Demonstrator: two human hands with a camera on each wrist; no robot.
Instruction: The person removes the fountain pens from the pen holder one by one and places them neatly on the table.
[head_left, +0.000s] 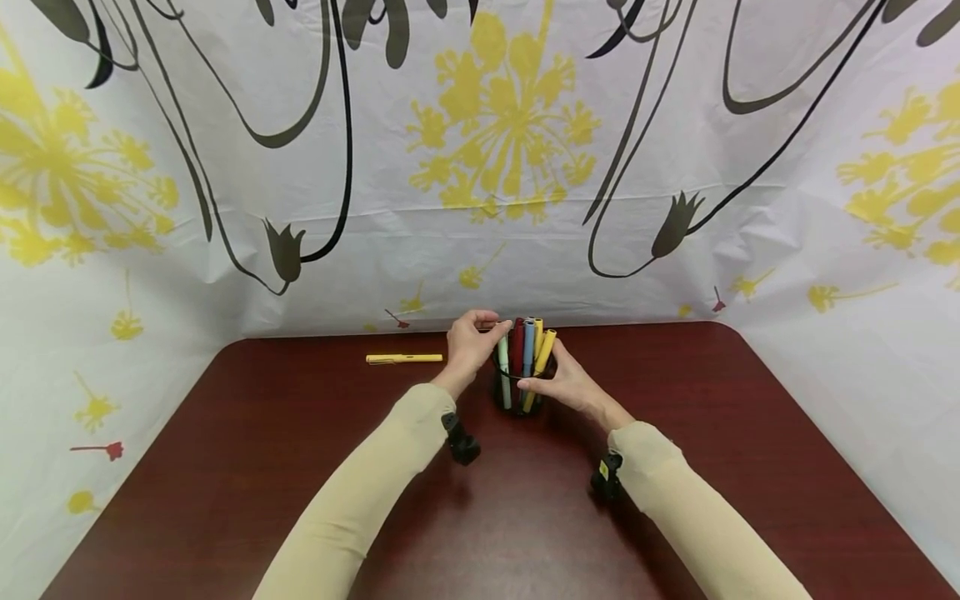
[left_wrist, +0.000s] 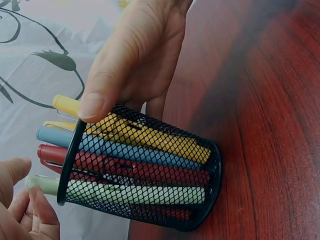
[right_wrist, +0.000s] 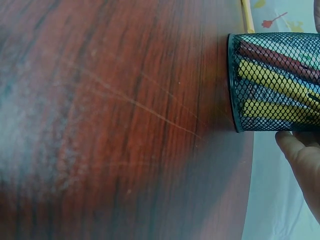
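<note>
A black mesh pen holder point(left_wrist: 142, 170) stands upright near the table's far edge. In it are a pale green pen point(head_left: 504, 367), red pens point(left_wrist: 47, 152), a blue pen point(head_left: 528, 337) and yellow pens point(head_left: 546, 350). My right hand point(head_left: 566, 382) grips the holder from the right, its thumb at the rim and the other fingers mostly hidden behind. At the left side, my left hand point(head_left: 471, 346) has its fingertips point(left_wrist: 40, 200) at the top of the pale green pen; its thumb looks slightly apart from the pen.
A yellow pen point(head_left: 405, 358) lies flat on the dark red wooden table point(head_left: 510, 525), left of the holder. Behind the table's far edge hangs a white cloth point(head_left: 375, 275) printed with flowers. Small black cameras point(head_left: 461, 440) are strapped to both wrists.
</note>
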